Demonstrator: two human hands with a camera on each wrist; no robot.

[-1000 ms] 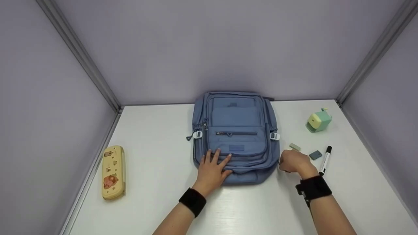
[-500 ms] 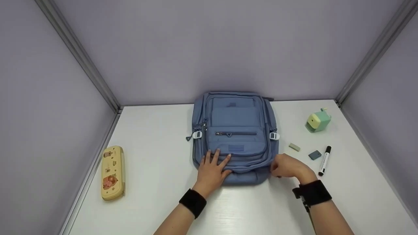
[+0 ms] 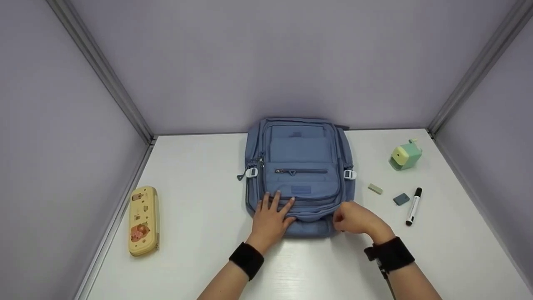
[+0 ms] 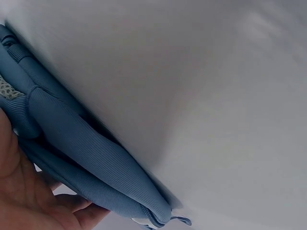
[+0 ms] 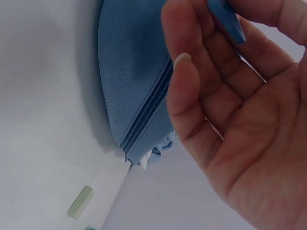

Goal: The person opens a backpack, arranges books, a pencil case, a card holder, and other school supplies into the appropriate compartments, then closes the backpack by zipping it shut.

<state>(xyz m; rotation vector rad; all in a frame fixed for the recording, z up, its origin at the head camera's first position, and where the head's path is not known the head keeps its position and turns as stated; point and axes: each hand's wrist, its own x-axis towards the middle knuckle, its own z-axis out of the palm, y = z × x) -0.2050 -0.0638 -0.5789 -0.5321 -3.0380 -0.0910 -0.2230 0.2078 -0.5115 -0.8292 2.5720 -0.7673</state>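
Note:
A blue backpack [image 3: 302,150] lies on its back on the white table, its front pocket facing up. With fingers spread, my left hand [image 3: 266,223] rests on the lower left of the pack; the left wrist view shows the palm beside the pack's lower edge. At the lower right corner my right hand [image 3: 356,218] pinches a blue zipper pull [image 5: 228,21] between curled fingers. Behind it in the right wrist view, a zipper track [image 5: 151,105] runs along the pack's side. The slider itself is hidden by the fingers.
A yellow pencil case [image 3: 143,221] lies at the left. To the right of the pack are a pale green eraser-like block [image 3: 375,188], a dark grey-blue block [image 3: 401,199], a black-capped marker [image 3: 414,207] and a green-yellow pencil sharpener [image 3: 406,155]. Walls enclose the table.
My right hand has travelled left and slightly toward me, from the pack's right side round to its lower right corner. The left hand has stayed in place.

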